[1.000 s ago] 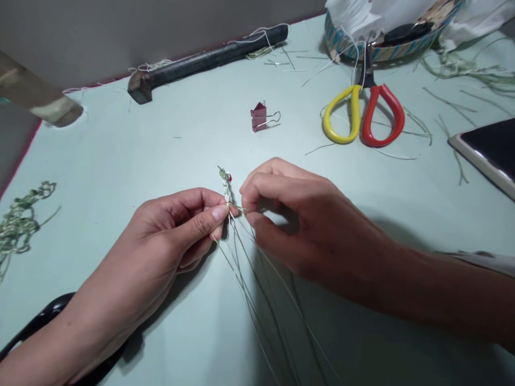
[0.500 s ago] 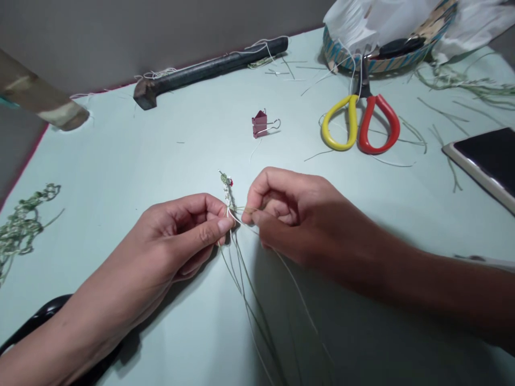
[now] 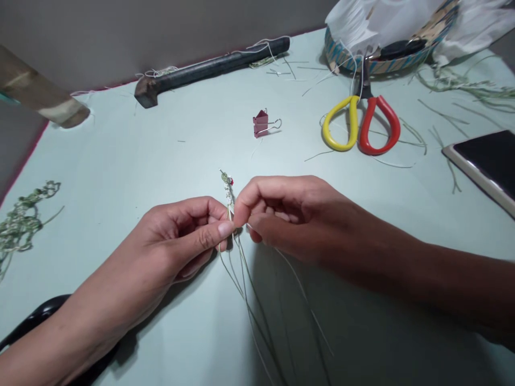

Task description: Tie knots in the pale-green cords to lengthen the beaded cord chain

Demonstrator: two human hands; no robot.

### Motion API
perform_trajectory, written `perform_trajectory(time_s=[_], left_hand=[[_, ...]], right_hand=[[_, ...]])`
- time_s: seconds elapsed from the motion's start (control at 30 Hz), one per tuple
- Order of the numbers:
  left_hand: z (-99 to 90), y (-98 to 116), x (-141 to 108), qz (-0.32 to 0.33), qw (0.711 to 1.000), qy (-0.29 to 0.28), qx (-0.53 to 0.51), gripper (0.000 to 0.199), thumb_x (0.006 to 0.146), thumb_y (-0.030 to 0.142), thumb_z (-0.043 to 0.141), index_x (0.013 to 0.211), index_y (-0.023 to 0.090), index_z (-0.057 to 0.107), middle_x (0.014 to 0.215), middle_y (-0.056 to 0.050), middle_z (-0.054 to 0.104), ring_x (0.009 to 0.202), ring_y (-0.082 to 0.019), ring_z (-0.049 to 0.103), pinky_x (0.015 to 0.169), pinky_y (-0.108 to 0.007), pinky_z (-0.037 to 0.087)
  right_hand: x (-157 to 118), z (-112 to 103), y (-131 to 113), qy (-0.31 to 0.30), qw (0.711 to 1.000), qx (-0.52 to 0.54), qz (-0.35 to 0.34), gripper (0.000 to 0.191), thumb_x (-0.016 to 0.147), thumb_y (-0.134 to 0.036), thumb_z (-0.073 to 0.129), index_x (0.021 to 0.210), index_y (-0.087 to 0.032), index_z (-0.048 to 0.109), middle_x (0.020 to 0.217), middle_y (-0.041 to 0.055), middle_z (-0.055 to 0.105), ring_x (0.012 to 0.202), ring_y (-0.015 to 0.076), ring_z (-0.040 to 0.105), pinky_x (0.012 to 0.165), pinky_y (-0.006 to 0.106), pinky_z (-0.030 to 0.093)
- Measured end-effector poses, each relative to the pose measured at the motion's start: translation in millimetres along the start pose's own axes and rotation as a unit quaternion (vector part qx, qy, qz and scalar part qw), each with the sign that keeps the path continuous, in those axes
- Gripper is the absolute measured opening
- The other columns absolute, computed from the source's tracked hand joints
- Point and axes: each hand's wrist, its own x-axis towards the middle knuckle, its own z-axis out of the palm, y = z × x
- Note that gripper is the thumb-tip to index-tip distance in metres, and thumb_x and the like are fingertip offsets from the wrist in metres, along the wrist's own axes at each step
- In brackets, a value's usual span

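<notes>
Far over on your left, a loose tangle of knotted green-and-white cord [image 3: 24, 222] lies on the pale green table [image 3: 120, 155], with a round brown wooden post [image 3: 52, 102] beyond it and a glossy black object [image 3: 42, 313] partly hidden by your left forearm. Your left hand [image 3: 177, 230] pinches a small knotted green-and-white cord piece [image 3: 228, 190] between thumb and fingers; its worked end, with a tiny red bit at the side, sticks up past your fingertips, and thin loose green and pale strands [image 3: 245, 295] trail down below. Behind it, near the wall, lies a long black hammer-like tool [image 3: 217, 67] with a rusty, blocky head and white thread along it. A little farther right sits a maroon binder clip [image 3: 260, 124] with silver wire handles. Your right hand [image 3: 298, 214] is curled close against the left, its fingers closed on a thin pale cord [image 3: 298, 279] that comes out beneath the thumb; the exact pinch is hidden. Beyond it are scissors with one yellow and one red handle [image 3: 380, 124], their blades reaching toward a blue-and-tan woven basket [image 3: 388, 66] holding white plastic. Farthest right, a dark-screened phone [image 3: 488, 161] lies near stray green cord scraps [image 3: 475, 86].
</notes>
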Motion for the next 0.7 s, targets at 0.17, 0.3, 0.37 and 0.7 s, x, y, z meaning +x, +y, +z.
perform_trajectory(time_s=[0.17,0.3,0.37,0.7], left_hand=[[-0.7,-0.7,-1.4,-0.011,1.000,-0.009,-0.017,0.017,0.084,0.034,0.085,0.074,0.027,0.073,0.062,0.006,0.034,0.057,-0.012,0.020,0.052,-0.028,0.014],[1.2,0.5,-2.4,-0.001,1.000,-0.008,-0.008,0.018,0.085,0.034,0.084,0.073,0.026,0.072,0.061,0.005,0.036,0.056,-0.012,0.022,0.050,-0.027,0.014],[1.3,0.3,-2.3,0.001,1.000,-0.004,-0.007,0.019,0.084,0.035,0.084,0.072,0.026,0.072,0.062,0.005,0.038,0.056,-0.012,0.022,0.050,-0.027,0.015],[1.8,1.5,-1.6,0.016,1.000,0.018,0.005,0.015,0.082,0.036,0.085,0.077,0.025,0.076,0.066,0.004,0.040,0.060,-0.012,0.026,0.050,-0.025,0.019]], right_hand=[[-0.6,-2.0,-2.3,0.006,0.999,-0.018,0.026,0.016,0.090,-0.007,0.066,0.092,-0.022,0.065,0.073,-0.0087,0.057,0.059,0.0062,0.045,0.050,0.018,0.036],[-1.1,-2.3,-0.3,0.023,0.998,-0.046,0.019,0.019,0.091,-0.008,0.064,0.102,-0.024,0.065,0.079,-0.0060,0.063,0.061,0.0077,0.049,0.052,0.019,0.040],[-1.2,-2.5,1.4,0.023,0.998,-0.051,0.016,0.019,0.091,-0.009,0.063,0.103,-0.024,0.065,0.081,-0.0045,0.065,0.063,0.0087,0.052,0.054,0.020,0.044],[-0.8,-4.7,5.9,-0.005,0.996,-0.093,0.007,0.018,0.096,-0.016,0.065,0.110,-0.026,0.064,0.085,-0.0056,0.072,0.073,0.0116,0.063,0.065,0.024,0.051]])
